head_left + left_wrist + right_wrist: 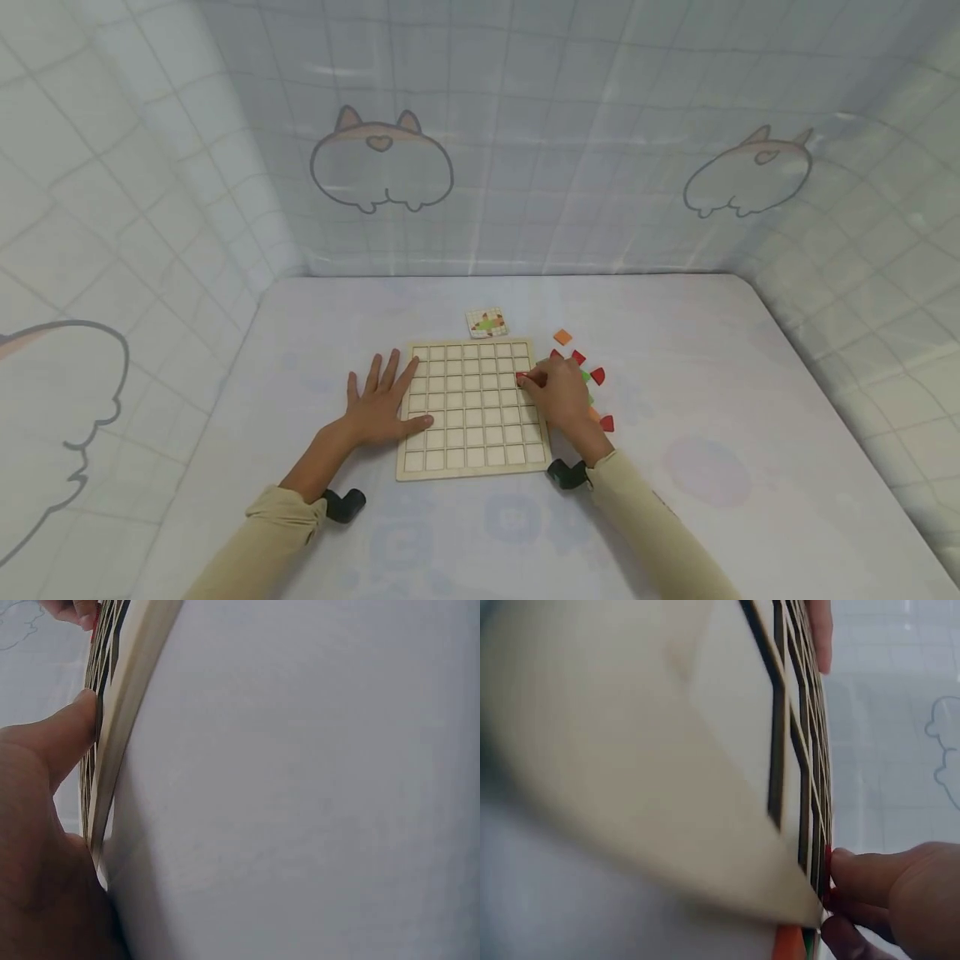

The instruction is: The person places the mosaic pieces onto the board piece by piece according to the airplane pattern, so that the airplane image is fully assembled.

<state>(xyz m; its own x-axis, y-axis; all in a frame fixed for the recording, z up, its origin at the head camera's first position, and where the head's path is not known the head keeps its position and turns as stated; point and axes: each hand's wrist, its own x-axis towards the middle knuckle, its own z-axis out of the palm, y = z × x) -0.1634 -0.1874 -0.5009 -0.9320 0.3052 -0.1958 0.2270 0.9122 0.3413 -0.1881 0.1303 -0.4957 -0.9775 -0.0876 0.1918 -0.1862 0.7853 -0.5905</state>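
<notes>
A pale wooden grid board [474, 476] with square cells lies flat on the table. My left hand [378, 410] rests spread at the board's left side, its thumb and index finger over the border. In the left wrist view the left thumb [71, 731] lies along the board's edge. At the upper right cells, my right hand [561, 396] pinches a small red piece [521, 380] between thumb and fingertips. The right wrist view shows the red piece [828, 859] right at the grid, mostly hidden by the fingers.
Small red, green and orange pieces lie right of the board, partly behind the right hand, among them an orange square [562, 337] and a red quarter-round piece [597, 376]. A pattern card [487, 322] sits beyond the board's far edge. Patterned curtains [540, 167] surround the table.
</notes>
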